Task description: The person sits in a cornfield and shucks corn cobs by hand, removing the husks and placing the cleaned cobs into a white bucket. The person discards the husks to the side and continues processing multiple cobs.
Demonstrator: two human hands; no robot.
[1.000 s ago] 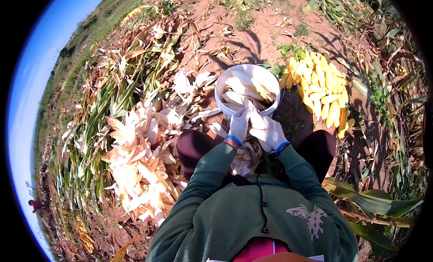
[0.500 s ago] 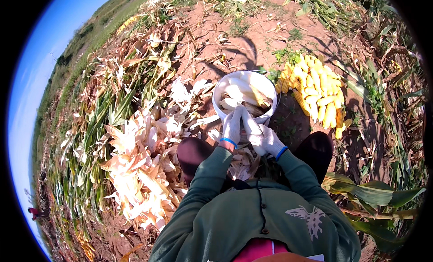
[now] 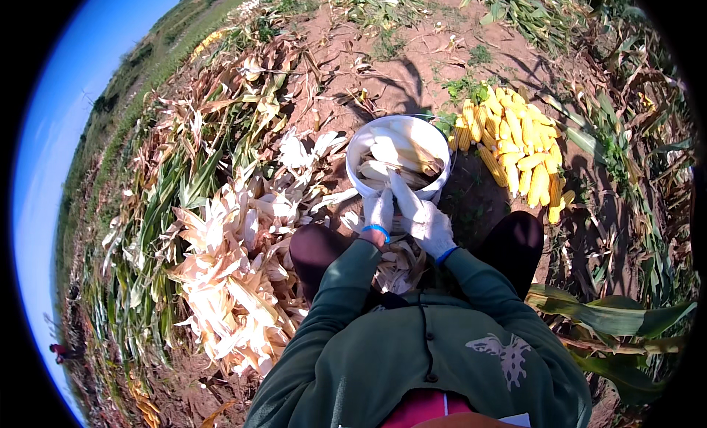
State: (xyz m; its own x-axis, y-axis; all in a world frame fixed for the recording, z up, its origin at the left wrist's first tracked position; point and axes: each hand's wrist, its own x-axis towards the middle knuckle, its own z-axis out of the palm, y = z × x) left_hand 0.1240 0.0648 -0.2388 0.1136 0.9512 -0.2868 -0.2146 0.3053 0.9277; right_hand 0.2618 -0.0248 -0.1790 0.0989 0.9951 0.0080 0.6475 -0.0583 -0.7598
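A pale ear of corn in its husk (image 3: 404, 195) points up and away from me at the near rim of a white bucket (image 3: 354, 179). My right hand (image 3: 433, 231), in a white glove with a blue cuff, is closed round its lower end. On the ear's left side, my left hand (image 3: 378, 209), gloved alike, is closed against it; its fingertips are partly hidden. Inside the bucket lie several more husked ears (image 3: 401, 148), pale and dry, one with a browner end. Loose husks (image 3: 398, 270) lie between my knees, below my hands.
A heap of bare yellow corn cobs (image 3: 519, 144) lies right of the bucket. Left of my knee rises a large pile of pale husks (image 3: 236, 281). Dry stalks (image 3: 199, 163) spread farther left, and a green-leaved stalk (image 3: 618, 317) lies at right. A distant person (image 3: 57, 349) shows at far left.
My left hand has drawn back from the ear's tip, down toward me along its left side. The tip shows now. My right hand has turned and shifted slightly.
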